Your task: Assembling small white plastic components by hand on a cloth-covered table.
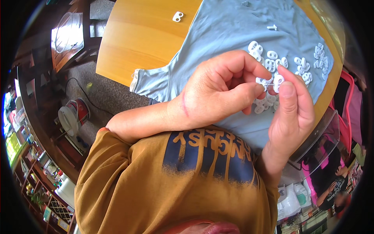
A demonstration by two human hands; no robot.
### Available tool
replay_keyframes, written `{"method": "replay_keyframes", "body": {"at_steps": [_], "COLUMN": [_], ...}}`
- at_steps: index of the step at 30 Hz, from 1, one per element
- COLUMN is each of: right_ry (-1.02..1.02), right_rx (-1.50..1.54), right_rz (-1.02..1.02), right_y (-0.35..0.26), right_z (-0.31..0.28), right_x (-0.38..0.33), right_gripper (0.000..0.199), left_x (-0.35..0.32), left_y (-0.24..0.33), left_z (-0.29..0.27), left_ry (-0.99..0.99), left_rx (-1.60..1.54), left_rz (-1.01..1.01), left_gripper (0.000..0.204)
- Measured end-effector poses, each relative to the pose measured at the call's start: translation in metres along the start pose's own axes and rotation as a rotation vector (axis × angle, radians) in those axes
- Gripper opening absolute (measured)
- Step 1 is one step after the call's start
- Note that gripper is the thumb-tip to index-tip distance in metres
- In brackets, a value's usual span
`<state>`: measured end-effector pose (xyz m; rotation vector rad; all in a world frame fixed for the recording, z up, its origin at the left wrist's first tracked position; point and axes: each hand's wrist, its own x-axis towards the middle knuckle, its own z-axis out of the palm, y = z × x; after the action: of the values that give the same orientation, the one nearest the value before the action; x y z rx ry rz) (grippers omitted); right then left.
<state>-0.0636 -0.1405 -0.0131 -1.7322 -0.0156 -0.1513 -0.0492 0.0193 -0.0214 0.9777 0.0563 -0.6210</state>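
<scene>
**Both hands pinching small white parts over blue cloth**

I see my left hand (218, 93) pinched narrow on a white plastic piece (260, 81). My right hand (292, 113) pinches another white piece (278, 80); a small metal spring (269, 83) spans between them. Loose white pieces (269, 58) lie on the blue cloth (226, 35) covering the wooden table (144, 35).
</scene>
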Motion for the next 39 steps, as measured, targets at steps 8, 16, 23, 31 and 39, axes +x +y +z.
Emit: {"method": "replay_keyframes", "body": {"at_steps": [8,16,23,31,39], "right_ry": [-0.050,-0.140,-0.013,-0.100,-0.146], "right_rx": [-0.167,-0.251,0.108,0.105,0.188], "right_rz": [-0.090,-0.165,0.001,-0.025,-0.002], "right_y": [-0.004,-0.007,-0.003,-0.003,0.000], "right_z": [0.001,0.002,0.006,-0.001,-0.004], "right_x": [0.002,0.003,-0.005,-0.008,-0.009], "right_gripper": [0.016,0.017,0.015,0.024,0.034], "left_x": [-0.001,-0.001,0.000,-0.002,-0.005], "left_y": [0.002,0.000,-0.003,0.001,0.003], "left_z": [0.002,0.003,0.000,-0.002,0.000], "left_ry": [0.006,0.005,-0.090,-0.156,-0.148], "left_rx": [0.001,0.011,0.065,0.038,-0.063], "left_rz": [-0.010,0.061,0.085,0.065,0.018], "left_gripper": [0.018,0.029,0.029,0.035,0.033]}}
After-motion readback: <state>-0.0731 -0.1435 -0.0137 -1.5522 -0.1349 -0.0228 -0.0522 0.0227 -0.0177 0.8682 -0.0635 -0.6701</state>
